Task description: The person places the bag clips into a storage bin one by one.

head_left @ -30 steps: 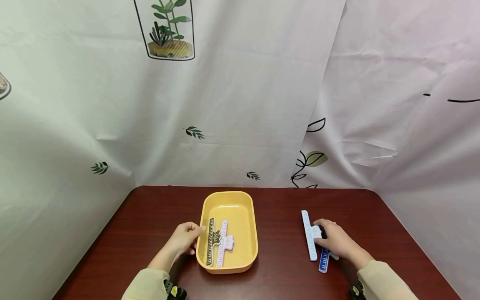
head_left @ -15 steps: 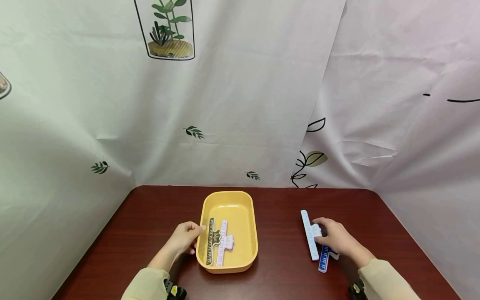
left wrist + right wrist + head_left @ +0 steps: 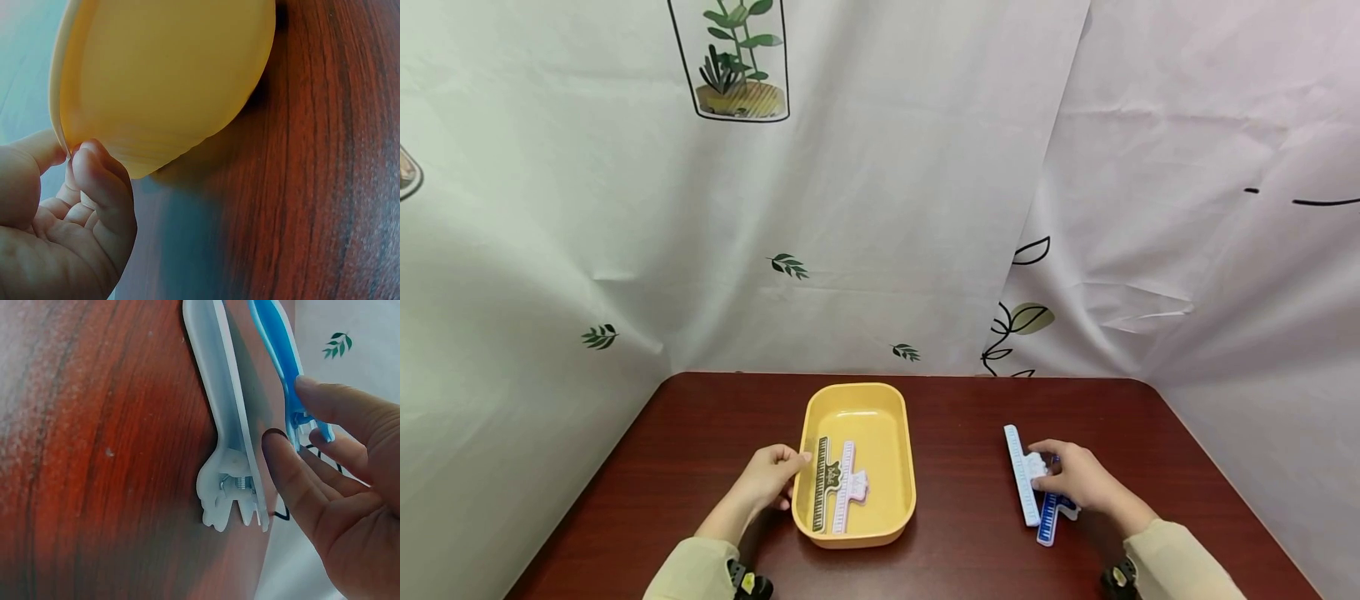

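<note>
My left hand (image 3: 770,477) pinches the left rim of a yellow tray (image 3: 911,475) between thumb and fingers; the left wrist view shows the grip close up. Inside the tray lie a dark ruler clip (image 3: 821,492) and a pale pink ruler clip (image 3: 846,492), side by side. On the right, my right hand (image 3: 1078,475) pinches the light blue ruler clip (image 3: 1021,479) by its handle. Beneath and beside it a dark blue ruler clip (image 3: 1048,522) rests on the table, partly covered. Its whitish underside and spring (image 3: 240,482) show in the right wrist view.
The dark red-brown table (image 3: 958,500) runs back to a pale fabric backdrop (image 3: 880,208) printed with leaves. Fabric also hangs along both sides. Each wrist wears a black strap device, the left one (image 3: 748,581) near the table's front.
The right hand and the light blue clip shifted slightly left, then back right and a little toward the person. More of the dark blue clip shows now. The left hand and tray stayed put.
</note>
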The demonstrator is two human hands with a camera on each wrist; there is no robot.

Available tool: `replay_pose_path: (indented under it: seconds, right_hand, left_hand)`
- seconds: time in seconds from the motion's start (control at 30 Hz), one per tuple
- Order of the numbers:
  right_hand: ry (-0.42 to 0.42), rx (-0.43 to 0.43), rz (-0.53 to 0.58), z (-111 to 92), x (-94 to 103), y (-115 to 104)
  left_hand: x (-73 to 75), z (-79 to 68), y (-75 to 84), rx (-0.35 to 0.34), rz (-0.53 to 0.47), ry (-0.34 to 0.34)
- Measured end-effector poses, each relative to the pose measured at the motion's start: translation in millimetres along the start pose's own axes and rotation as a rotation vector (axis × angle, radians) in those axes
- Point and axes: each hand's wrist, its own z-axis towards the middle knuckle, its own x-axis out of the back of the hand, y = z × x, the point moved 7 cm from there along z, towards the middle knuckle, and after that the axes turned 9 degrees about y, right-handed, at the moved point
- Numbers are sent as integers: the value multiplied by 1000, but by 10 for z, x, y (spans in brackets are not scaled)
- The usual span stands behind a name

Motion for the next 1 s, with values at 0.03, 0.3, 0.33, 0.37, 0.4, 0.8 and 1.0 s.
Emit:
replay_pose_path:
  seconds: [0.03,0.3,0.33,0.37,0.4,0.8,1.0]
  right_hand:
    - [-4,-3,7,-4,-1,4]
    - [-48,-17,115,-26,-22,15]
    - [-52,-18,129,-29,-28,19]
    - [-54,-24,141,-30,-36,27]
    - [-54,-28,153,-32,-43,33]
    - [-76,-43,228,-58,-90,7]
    - [-81,-43,263,-66,-91,-13]
  left_hand:
    - [1,-1,1,0,0,-1]
    - [1,-13,10,2,-7,-1]
    - [1,-15,12,1,-8,-1]
    - [1,-16,14,0,-9,-1]
    - [0,-15,14,0,-11,-1]
    - [2,-18,17,-7,-17,-7]
    - [4,-22,20,-6,-16,-6]
